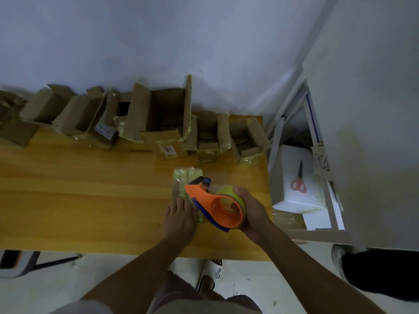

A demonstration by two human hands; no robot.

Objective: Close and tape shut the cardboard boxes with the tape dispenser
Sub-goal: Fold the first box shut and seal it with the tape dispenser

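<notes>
A small box wrapped in yellowish tape (187,179) lies on the wooden table (90,200), near its right end. My left hand (180,217) lies flat with straight fingers pressing on the near side of that box. My right hand (250,211) grips the roll end of an orange and blue tape dispenser (215,205). The dispenser's blade end rests on top of the box. Several open cardboard boxes (163,112) stand in a row along the wall at the back of the table.
A white foam box (294,177) with red-handled scissors (299,180) on it sits off the table's right end, beside a white frame. A black stool leg shows at lower left. My sandalled feet are under the near table edge.
</notes>
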